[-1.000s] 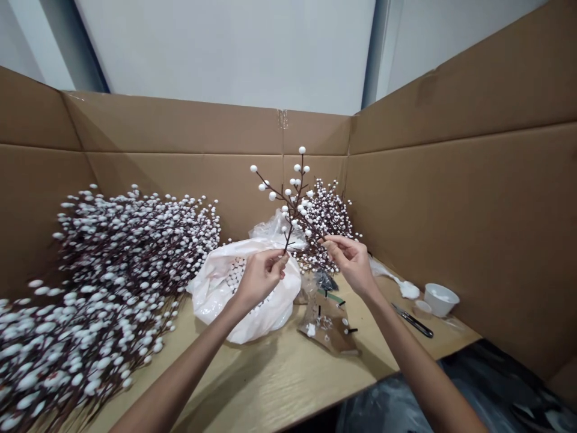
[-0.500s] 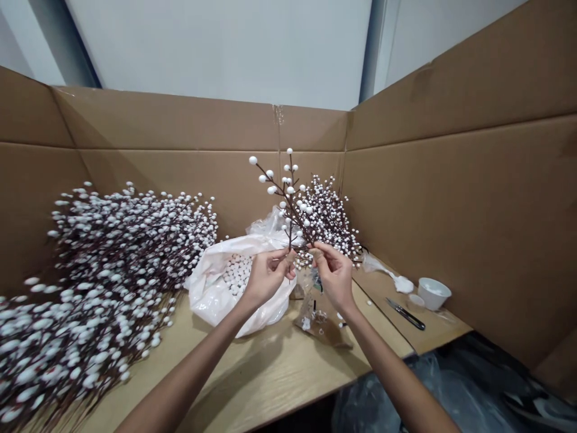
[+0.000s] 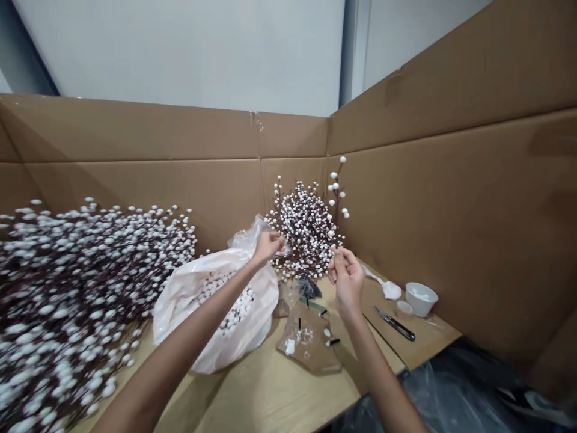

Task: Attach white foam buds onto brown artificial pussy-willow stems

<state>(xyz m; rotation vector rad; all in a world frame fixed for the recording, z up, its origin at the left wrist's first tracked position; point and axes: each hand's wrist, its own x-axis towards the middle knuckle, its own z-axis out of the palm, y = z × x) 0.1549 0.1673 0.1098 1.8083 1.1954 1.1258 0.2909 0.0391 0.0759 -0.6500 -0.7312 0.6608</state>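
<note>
My right hand [image 3: 345, 275] is closed in a pinch on the stem of a thin brown twig with white berries [image 3: 337, 193], held upright near the right cardboard wall. My left hand [image 3: 267, 245] is closed in a loose fist above the white plastic bag [image 3: 211, 307] of white beads; whether it holds anything I cannot make out. Between and behind my hands stands a bunch of white-berry sprigs [image 3: 306, 231].
A big heap of berry branches [image 3: 76, 282] fills the left side. A clear bag of small parts [image 3: 309, 340], a dark-handled tool [image 3: 396, 325] and a white cup [image 3: 421, 298] lie on the wooden table [image 3: 270, 391]. Cardboard walls [image 3: 451, 198] surround it.
The twig went from both hands to my right hand alone and moved right, toward the standing bunch. My left hand came off it and drew back over the bag. The view shifted.
</note>
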